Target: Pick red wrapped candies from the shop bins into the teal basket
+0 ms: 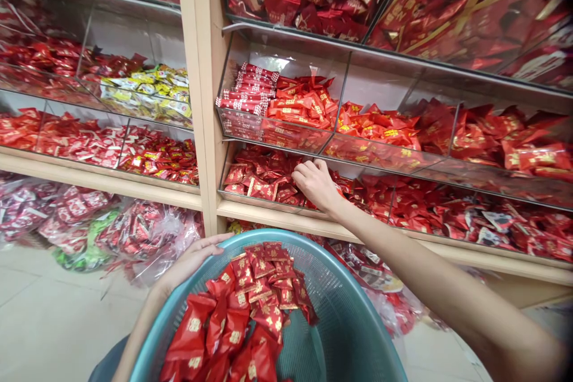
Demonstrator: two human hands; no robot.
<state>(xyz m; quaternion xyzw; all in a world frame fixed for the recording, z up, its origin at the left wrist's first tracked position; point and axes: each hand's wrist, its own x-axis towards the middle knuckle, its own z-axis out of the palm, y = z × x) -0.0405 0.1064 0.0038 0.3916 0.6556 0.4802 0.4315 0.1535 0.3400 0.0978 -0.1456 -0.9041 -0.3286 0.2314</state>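
Note:
My left hand [190, 259] grips the far left rim of a teal mesh basket [353, 334] held in front of me. Several red candy packets [248, 310] with gold marks lie piled in the basket. My right hand [316, 182] reaches into a clear bin [264, 182] on the lower shelf. Its fingers are curled down among the small red packets there; what they hold is hidden.
Wooden shelves with clear acrylic bins of red sweets fill the wall ahead, with yellow packets [147, 92] in one left bin. A wooden upright [201, 89] divides the shelves. Plastic bags of sweets [89, 221] lie on the tiled floor under the shelf.

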